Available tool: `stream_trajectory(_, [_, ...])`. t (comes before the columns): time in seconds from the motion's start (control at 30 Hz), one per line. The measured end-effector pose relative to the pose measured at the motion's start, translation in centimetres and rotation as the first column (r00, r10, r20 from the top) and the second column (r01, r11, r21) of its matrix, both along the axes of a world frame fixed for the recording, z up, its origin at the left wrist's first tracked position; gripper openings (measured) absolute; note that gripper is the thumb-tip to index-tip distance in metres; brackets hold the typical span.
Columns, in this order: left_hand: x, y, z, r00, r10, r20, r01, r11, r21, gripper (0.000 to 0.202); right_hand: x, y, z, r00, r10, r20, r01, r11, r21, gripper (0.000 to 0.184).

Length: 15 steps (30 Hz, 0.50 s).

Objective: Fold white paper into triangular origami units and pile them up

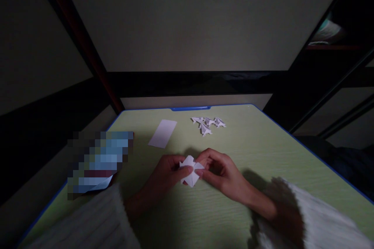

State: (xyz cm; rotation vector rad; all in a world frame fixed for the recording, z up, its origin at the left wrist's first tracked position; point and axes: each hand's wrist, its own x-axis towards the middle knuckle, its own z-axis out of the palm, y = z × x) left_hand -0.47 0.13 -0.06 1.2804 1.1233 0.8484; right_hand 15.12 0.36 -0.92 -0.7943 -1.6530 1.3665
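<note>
A small piece of folded white paper (191, 181) is held between both hands above the table, with creases and pointed corners showing. My left hand (166, 175) pinches its left side, thumb on top and fingers underneath. On the other side, my right hand (223, 171) grips a pointed flap between thumb and index finger. Farther back sit several folded paper figures (205, 128), grouped close together, shaped like little frogs. A flat white paper sheet (163, 134) lies to their left.
The light green table (263, 155) has a blue edge and a blue handle piece (190, 108) at the back. On the left lies a blurred-out bluish item (102, 163). A pale panel (187, 27) rises behind the table, with a dark shelf at right.
</note>
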Motion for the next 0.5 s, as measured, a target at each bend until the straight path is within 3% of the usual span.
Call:
stream_trajectory(0.13, [-0.2, 0.1, -0.5, 1.0, -0.02, -0.006, 0.02, 1.0, 0.007, 0.016, 0.1, 0.1, 0.4, 0.999, -0.032, 0.035, 0.031, 0.999, 0.023, 0.01])
stream_trajectory(0.27, [-0.3, 0.1, -1.2, 0.998, 0.006, -0.069, -0.005, 1.0, 0.023, 0.016, 0.2, 0.4, 0.8, 0.998, -0.047, -0.045, 0.043, 0.995, -0.093, 0.019])
stream_trajectory(0.37, [-0.2, 0.0, -1.4, 0.989, -0.021, -0.143, 0.027, 0.999, 0.043, 0.016, 0.3, 0.7, 0.6, 0.997, 0.023, 0.067, -0.012, 0.988, -0.154, 0.015])
stream_trajectory(0.5, [0.1, -0.1, -1.1, 0.979, -0.06, -0.193, 0.07, 0.997, 0.043, 0.015, 0.6, 0.7, 0.2, 0.981, 0.1, 0.167, -0.076, 0.987, -0.142, 0.017])
